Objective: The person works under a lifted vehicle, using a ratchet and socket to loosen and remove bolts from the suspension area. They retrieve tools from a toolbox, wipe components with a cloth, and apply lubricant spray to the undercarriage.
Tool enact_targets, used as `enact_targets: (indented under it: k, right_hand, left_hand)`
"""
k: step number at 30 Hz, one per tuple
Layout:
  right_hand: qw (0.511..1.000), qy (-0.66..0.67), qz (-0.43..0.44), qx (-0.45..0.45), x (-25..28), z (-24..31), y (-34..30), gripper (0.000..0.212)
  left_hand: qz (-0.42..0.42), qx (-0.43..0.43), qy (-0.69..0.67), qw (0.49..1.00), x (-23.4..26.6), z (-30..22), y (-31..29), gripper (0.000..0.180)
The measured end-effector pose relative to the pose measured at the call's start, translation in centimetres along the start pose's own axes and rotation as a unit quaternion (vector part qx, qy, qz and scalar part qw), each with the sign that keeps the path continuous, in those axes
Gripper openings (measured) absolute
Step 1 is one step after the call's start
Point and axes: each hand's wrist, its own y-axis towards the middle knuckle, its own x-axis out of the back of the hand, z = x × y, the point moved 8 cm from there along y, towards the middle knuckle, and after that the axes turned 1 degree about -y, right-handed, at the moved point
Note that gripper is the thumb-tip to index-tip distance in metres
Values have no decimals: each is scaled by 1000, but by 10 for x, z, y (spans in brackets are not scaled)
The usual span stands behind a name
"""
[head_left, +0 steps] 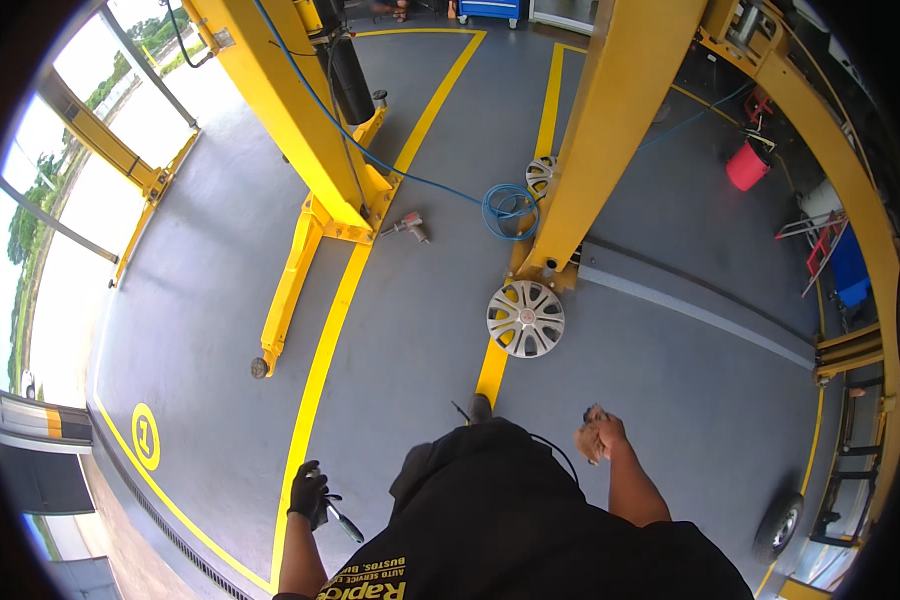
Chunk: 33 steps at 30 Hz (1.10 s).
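Observation:
My left hand (309, 495), in a black glove, is closed around a slim metal hand tool (344, 523) with a greyish handle pointing down and right. Its exact kind is too small to tell. On the other side, my bare right hand (608, 434) grips a crumpled brownish rag-like thing (586, 444) with a dark part at its top. Both hands hang apart at either side of my black shirt, above the grey floor. Ahead of me a silver wheel cover (526, 318) lies on the floor at the foot of a yellow lift post (620, 120).
Another yellow lift post (290, 110) stands left, its low arm (288, 300) reaching toward me. An impact wrench (414, 227) and a coiled blue hose (510, 212) lie between the posts. A grey floor beam (695, 300) runs right. A wheel (778, 525) and pink-red bucket (747, 166) are farther right.

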Motion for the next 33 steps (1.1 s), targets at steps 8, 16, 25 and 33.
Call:
enact_targets:
  k: [8, 16, 25, 33]
  right_hand:
    - [835, 246, 476, 127, -313, 460, -49, 34]
    - [693, 362, 610, 125, -476, 670, -17, 66]
    - [655, 338, 672, 75, -612, 870, 92, 59]
    - [688, 287, 666, 30, -687, 1032, 276, 78]
  left_hand:
    - [249, -56, 170, 952, -160, -62, 146, 48]
    - [208, 98, 66, 971, -182, -288, 359, 48]
    - [187, 23, -7, 982, -278, -539, 429, 41]
    - [251, 137, 38, 958, -464, -615, 563, 43]
